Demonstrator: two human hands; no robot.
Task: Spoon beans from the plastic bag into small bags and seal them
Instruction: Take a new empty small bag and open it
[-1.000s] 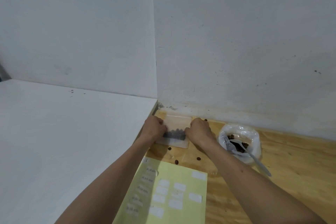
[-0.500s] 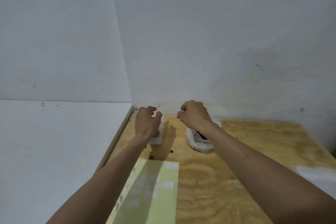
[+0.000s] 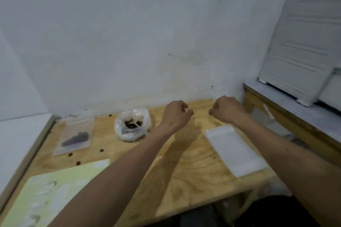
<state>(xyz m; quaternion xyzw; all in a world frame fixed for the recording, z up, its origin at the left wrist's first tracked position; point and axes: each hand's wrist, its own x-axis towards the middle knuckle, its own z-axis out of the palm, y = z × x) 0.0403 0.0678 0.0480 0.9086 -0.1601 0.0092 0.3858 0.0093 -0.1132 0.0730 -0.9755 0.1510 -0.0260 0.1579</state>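
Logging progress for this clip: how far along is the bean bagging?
Done: one small bag with beans lies flat at the table's left, untouched. In hand: nothing; both hands, left and right, hover curled and empty. Left: the bean bag still holds beans, and a stack of empty bags waits on the right.

- Your plywood table (image 3: pixel 186 167) fills the middle of the view and meets the pale wall (image 3: pixel 129 33) at its far edge.
- A yellow sheet (image 3: pixel 55 193) carrying white labels lies at the table's near left corner.
- To your left, a white surface (image 3: pixel 16 138) runs just beside the table's edge.
- To your right, a white slatted panel (image 3: pixel 302 42) leans on a grey-topped wooden bench (image 3: pixel 287 114), apart from the table.
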